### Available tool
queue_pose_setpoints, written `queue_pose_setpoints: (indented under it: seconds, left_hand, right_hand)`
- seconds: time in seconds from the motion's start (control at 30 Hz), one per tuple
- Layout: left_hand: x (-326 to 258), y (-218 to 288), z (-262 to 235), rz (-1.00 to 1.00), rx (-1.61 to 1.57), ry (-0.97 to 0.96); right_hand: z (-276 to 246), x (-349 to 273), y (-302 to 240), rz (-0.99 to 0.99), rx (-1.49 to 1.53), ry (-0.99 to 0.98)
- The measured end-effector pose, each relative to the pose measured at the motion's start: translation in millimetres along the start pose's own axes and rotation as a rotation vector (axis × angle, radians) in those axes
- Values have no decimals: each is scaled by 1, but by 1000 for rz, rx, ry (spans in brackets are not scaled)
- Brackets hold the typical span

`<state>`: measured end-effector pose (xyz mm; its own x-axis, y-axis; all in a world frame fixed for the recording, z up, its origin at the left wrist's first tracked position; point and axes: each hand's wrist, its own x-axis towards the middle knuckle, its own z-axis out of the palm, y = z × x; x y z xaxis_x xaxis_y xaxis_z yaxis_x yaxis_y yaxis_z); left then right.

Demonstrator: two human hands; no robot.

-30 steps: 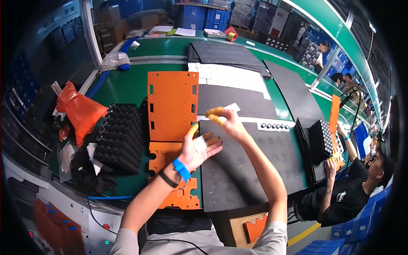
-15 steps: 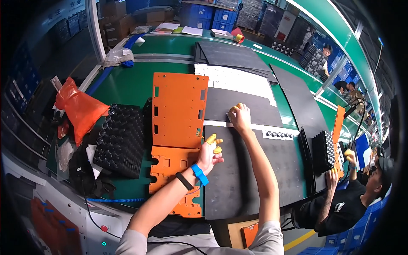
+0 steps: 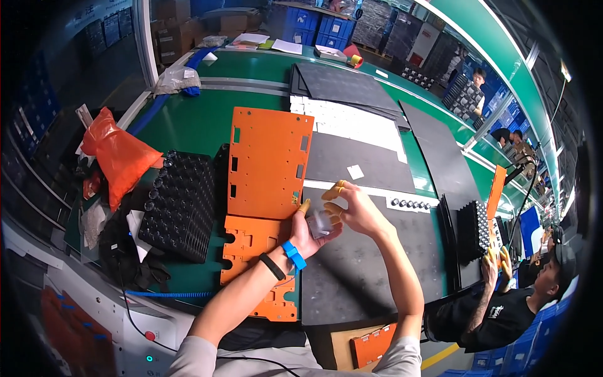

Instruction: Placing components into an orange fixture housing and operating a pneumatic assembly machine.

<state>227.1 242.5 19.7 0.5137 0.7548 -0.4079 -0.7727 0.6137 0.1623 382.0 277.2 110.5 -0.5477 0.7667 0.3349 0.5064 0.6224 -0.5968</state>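
My left hand [image 3: 304, 234], palm up with yellow finger covers, is closed around a small clear plastic piece [image 3: 321, 224]. My right hand [image 3: 356, 210] is just right of and above that piece, its covered thumb and fingers bent and spaced apart. Blur hides whether its fingertips touch the clear piece. Beyond the right hand, a small white square [image 3: 355, 172] lies on a black sheet [image 3: 383, 161]. Left of my hands stands an upright orange plate [image 3: 267, 164], with a flat orange fixture plate [image 3: 254, 242] full of cutouts in front of it.
Stacked black trays with round parts [image 3: 179, 204] and an orange bag [image 3: 117, 154] are at the left. A white strip with round lenses [image 3: 411, 204] lies right of my hands. White pieces [image 3: 345, 119] cover a far sheet. A co-worker [image 3: 512, 308] works at the right.
My right hand has come back toward my left hand from the far black sheet, where the white square now shows. A clear piece is now visible in my left hand.
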Motion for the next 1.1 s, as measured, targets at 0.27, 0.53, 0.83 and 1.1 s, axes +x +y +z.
queue_pose_setpoints:
  seconds: [0.27, 0.53, 0.83, 1.1]
  left_hand:
    - [12, -3, -18, -248, 216, -142]
    - [15, -3, -24, -191, 273, -118]
    - [23, -7, -25, -290, 234, -147]
    - [12, 0, -14, -99, 137, -86]
  right_hand:
    - [9, 25, 131, 292, -380, 469]
    - [19, 35, 200, 476, -675, 456]
    - [6, 20, 174, 278, -621, 493]
    - [-4, 1, 27, 77, 29, 177]
